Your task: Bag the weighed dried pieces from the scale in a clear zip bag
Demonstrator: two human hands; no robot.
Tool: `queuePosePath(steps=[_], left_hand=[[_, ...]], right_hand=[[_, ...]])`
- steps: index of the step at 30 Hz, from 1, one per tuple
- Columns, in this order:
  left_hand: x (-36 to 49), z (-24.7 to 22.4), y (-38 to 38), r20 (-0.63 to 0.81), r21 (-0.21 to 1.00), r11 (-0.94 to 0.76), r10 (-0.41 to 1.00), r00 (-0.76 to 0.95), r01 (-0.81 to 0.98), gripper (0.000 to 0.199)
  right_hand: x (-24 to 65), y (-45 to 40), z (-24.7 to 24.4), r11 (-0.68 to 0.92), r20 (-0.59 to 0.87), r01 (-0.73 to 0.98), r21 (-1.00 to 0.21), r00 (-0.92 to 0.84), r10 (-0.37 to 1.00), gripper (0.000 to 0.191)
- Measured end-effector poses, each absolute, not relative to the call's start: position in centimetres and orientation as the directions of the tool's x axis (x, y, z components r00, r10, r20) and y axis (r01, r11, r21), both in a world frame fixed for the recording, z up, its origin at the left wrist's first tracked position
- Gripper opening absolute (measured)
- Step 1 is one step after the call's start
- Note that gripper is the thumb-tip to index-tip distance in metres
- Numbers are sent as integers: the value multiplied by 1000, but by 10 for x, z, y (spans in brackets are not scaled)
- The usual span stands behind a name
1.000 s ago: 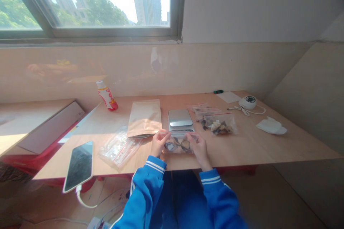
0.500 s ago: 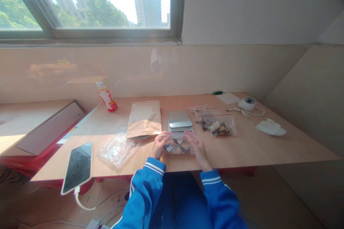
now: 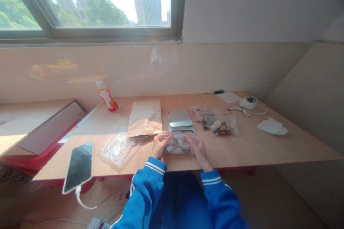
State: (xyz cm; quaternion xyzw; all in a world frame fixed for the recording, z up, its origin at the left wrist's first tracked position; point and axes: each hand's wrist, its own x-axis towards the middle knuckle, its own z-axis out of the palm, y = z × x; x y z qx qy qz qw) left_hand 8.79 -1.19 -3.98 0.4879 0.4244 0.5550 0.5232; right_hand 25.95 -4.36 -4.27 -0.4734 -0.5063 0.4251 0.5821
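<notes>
Both hands grip a clear zip bag (image 3: pixel 179 146) with brown and pale dried pieces and a small white packet inside. My left hand (image 3: pixel 160 144) pinches the bag's top left edge, and my right hand (image 3: pixel 198 148) has hold of the top right. Just beyond the bag stands a kitchen scale (image 3: pixel 180 118) with a silver plate. Left of the scale lies a kraft paper pouch (image 3: pixel 145 118), and nearer me a pile of clear zip bags (image 3: pixel 118 148). To the scale's right rests a filled zip bag (image 3: pixel 220 124), with more bags (image 3: pixel 204 110) behind it.
A phone (image 3: pixel 79 167) on a charging cable overhangs the front left edge. A red and white bottle (image 3: pixel 106 96) stands at the back left. A small white fan (image 3: pixel 247 103), crumpled white tissue (image 3: pixel 272 126), paper (image 3: pixel 229 97) and a green-handled screwdriver (image 3: pixel 218 92) lie right.
My right fingers have shifted slightly along the bag's top edge. Both hands keep hold of the bag, and the rest of the table looks the same.
</notes>
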Motion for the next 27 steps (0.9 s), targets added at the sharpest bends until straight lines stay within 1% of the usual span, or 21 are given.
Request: queuePosePath(steps=[7, 12, 19, 24, 27], left_hand=[[89, -42, -12, 93, 985, -92, 996, -5, -148, 24], [88, -42, -13, 87, 989, -87, 996, -9, -123, 24], [89, -38, -13, 149, 989, -148, 987, -52, 15, 23], [89, -39, -14, 157, 988, -157, 984, -88, 4, 25], [89, -40, -14, 112, 993, -114, 991, -74, -33, 28]], right_hand=[[256, -40, -45, 222, 231, 64, -973, 210, 950, 24], [257, -41, -47, 239, 249, 72, -968, 230, 941, 21], [254, -41, -47, 246, 260, 89, -965, 244, 934, 17], [252, -41, -47, 247, 263, 97, -964, 235, 936, 20], [253, -42, -46, 234, 247, 81, -969, 227, 942, 24]])
